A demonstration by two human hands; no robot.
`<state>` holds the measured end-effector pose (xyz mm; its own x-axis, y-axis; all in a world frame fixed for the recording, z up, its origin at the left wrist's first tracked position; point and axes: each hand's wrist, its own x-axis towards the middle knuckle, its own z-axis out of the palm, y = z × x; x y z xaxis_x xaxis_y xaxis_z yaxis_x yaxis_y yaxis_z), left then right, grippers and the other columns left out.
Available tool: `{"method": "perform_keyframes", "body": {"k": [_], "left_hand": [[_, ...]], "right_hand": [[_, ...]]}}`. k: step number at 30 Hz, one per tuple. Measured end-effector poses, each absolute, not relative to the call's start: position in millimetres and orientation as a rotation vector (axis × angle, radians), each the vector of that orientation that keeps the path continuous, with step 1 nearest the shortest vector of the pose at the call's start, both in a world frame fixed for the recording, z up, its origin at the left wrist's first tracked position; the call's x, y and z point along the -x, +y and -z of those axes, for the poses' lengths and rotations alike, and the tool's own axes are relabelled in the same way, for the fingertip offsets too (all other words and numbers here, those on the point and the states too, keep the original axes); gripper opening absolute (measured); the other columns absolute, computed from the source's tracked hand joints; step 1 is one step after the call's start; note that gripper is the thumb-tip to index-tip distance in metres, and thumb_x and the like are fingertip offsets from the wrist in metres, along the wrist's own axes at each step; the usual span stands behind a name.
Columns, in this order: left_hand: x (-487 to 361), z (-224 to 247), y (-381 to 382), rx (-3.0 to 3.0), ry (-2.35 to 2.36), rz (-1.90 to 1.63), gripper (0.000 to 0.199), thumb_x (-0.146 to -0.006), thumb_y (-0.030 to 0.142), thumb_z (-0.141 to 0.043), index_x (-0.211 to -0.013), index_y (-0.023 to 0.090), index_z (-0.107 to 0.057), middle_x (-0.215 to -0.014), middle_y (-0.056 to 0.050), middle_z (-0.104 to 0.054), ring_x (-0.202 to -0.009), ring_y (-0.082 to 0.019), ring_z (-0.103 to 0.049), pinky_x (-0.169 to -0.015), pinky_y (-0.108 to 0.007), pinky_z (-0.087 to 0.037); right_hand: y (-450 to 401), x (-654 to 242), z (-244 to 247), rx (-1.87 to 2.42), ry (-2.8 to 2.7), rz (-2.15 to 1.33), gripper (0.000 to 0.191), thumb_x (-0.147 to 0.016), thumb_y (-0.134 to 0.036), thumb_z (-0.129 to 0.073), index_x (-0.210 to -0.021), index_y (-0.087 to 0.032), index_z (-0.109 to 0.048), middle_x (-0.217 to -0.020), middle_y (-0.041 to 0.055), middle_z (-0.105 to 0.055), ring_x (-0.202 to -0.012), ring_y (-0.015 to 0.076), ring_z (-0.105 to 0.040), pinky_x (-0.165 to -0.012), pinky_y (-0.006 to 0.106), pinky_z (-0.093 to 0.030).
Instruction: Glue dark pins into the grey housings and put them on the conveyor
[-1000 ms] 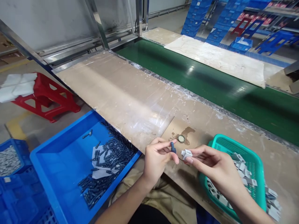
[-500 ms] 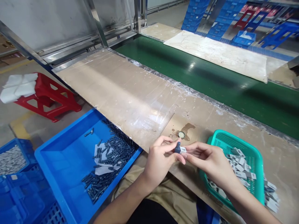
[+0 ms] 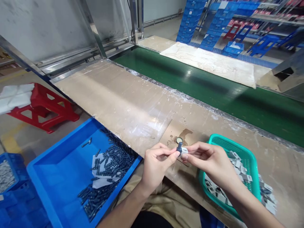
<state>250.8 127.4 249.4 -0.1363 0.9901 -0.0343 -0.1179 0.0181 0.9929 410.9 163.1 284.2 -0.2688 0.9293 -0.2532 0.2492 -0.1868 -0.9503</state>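
Note:
My left hand [image 3: 155,167] pinches a small dark blue-grey plastic piece [image 3: 180,146] with a peg that points up. Between the thumb and fingers of my right hand [image 3: 212,160] is a small light grey plastic block [image 3: 184,151] with an opening in its face. The two pieces touch; whether they are joined I cannot tell. Just beyond them a bottle cap [image 3: 179,140] lies beside a wet brown stain on the board. Under my right forearm stands a green basket [image 3: 255,177] of light grey blocks. A blue tray [image 3: 54,177] at lower left holds many dark stick-like pieces [image 3: 111,164].
The worktable [image 3: 114,95] runs along a green conveyor belt [image 3: 171,69]. More grey blocks [image 3: 268,198] lie right of the basket. A red stool [image 3: 45,109] with white packets stands at left, above a blue crate [image 3: 7,174] of light pieces. Stacked blue crates [image 3: 190,20] stand behind.
The view has tilted up slightly and shifted right. My fingers have shifted on the two pieces, and my left thumb now presses against the dark one.

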Motion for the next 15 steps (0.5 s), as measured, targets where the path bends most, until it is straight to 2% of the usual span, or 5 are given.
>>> {"method": "perform_keyframes", "body": {"k": [4,8,10,12,15], "left_hand": [[-243.0,-261.2,129.9,-1.283,1.266,-1.294,0.011,-0.079,0.027,-0.068,-0.075,0.019,-0.074,-0.077,-0.003,-0.064,-0.075,-0.016,-0.063,-0.073,-0.025,-0.049],[-233.5,-272.2,131.7,-1.448,1.293,-1.163,0.018,-0.083,0.03,-0.062,-0.098,0.027,-0.073,-0.094,-0.003,-0.068,-0.09,-0.018,-0.063,-0.083,-0.026,-0.048],[-222.8,-270.4,128.3,-1.398,1.396,-1.16,0.023,-0.084,0.034,-0.062,-0.103,0.027,-0.071,-0.101,-0.004,-0.069,-0.095,-0.02,-0.063,-0.086,-0.027,-0.048],[-205.4,-262.5,120.6,-1.242,1.55,-1.212,0.027,-0.081,0.04,-0.063,-0.102,0.025,-0.071,-0.097,-0.004,-0.07,-0.092,-0.022,-0.065,-0.084,-0.028,-0.049],[-171.9,-246.0,105.3,-0.947,1.766,-1.308,0.035,-0.075,0.045,-0.069,-0.103,0.024,-0.068,-0.085,-0.002,-0.071,-0.08,-0.02,-0.066,-0.075,-0.024,-0.051]], "right_hand": [[161.6,-412.1,-289.7,1.319,-1.643,-1.394,0.022,-0.065,-0.036,-0.078,-0.074,-0.018,-0.069,-0.076,0.0065,-0.072,-0.067,0.0204,-0.068,-0.059,0.026,-0.054],[178.8,-427.0,-290.1,1.323,-1.741,-1.263,0.022,-0.072,-0.036,-0.072,-0.084,-0.018,-0.071,-0.081,0.0067,-0.072,-0.073,0.021,-0.068,-0.065,0.028,-0.054],[203.5,-447.3,-282.7,1.467,-1.702,-1.107,0.021,-0.071,-0.034,-0.072,-0.084,-0.017,-0.071,-0.081,0.0062,-0.072,-0.076,0.0209,-0.068,-0.069,0.028,-0.053],[235.7,-477.6,-272.5,1.706,-1.489,-0.901,0.017,-0.069,-0.028,-0.074,-0.079,-0.015,-0.07,-0.077,0.0056,-0.071,-0.074,0.0198,-0.067,-0.068,0.027,-0.052],[280.2,-532.3,-261.3,1.886,-1.21,-0.717,0.019,-0.079,-0.027,-0.067,-0.086,-0.01,-0.065,-0.078,0.0069,-0.068,-0.067,0.0166,-0.064,-0.064,0.028,-0.051]]}}
